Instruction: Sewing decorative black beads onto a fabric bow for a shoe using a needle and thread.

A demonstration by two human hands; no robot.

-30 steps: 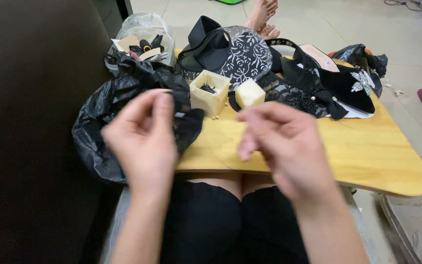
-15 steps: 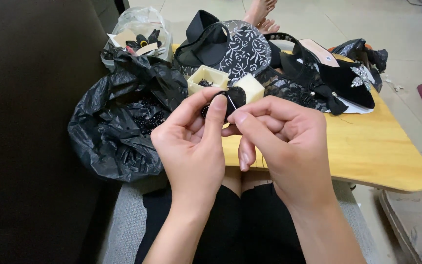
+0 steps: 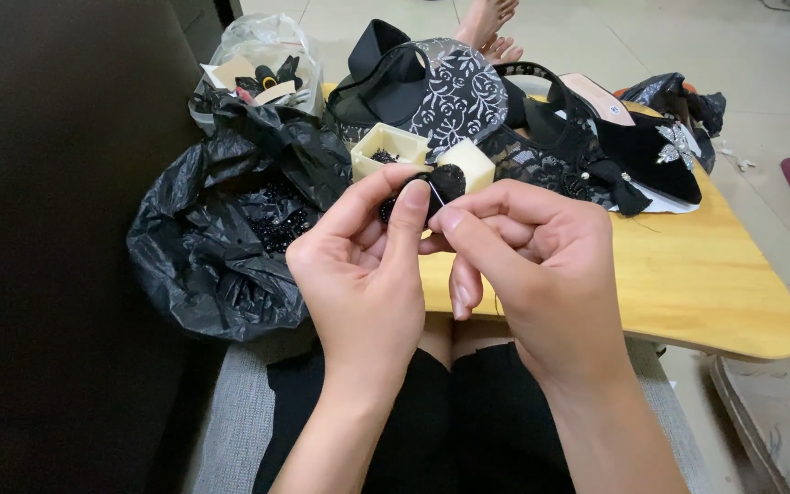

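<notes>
Centre frame: both hands, left hand (image 3: 358,274) beside right hand (image 3: 541,265), pinch a beaded piece (image 3: 445,183) above the surface (image 3: 706,284). Behind them, two small boxes (image 3: 386,146) on the surface. Bag (image 3: 221,238) at left, off its edge. Shoe (image 3: 642,137) upper right. Plastic tub (image 3: 267,55) upper left, behind the bag.

Two hands (image 3: 368,274), one black beaded piece (image 3: 445,183), two small cream boxes (image 3: 386,146), one black bag (image 3: 221,238).

left hand (image 3: 363,274), right hand (image 3: 541,265), fingertips seemingly pinched together
</notes>
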